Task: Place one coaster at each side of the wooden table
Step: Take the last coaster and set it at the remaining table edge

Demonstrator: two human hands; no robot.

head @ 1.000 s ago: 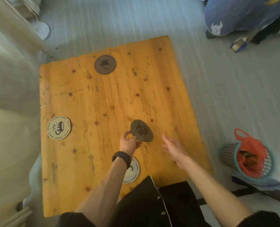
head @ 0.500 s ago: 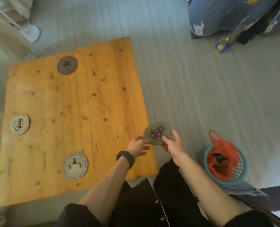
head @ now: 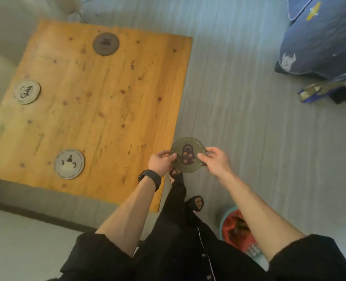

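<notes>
You've got the dark coaster (head: 188, 154) pinched between both hands, held flat just off the right edge of the table (head: 115, 110), out over the grey floor (head: 249, 118) near the table's near right corner. Your left hand (head: 161, 162) has its fingers closed on the coaster's left rim, and your right hand (head: 216, 161) grips the right rim, fingertips on top. On the table, three more coasters are lying flat: a dark one (head: 106, 44) by the far edge, a pale one (head: 26, 91) by the left edge, and a teapot one (head: 69, 164) by the near edge, all well apart. There's a black watch (head: 150, 178) on your left wrist. A basket (head: 237, 230) with a red bag sits on the floor under your right forearm, and a blue cushion (head: 322, 37) is far right.
</notes>
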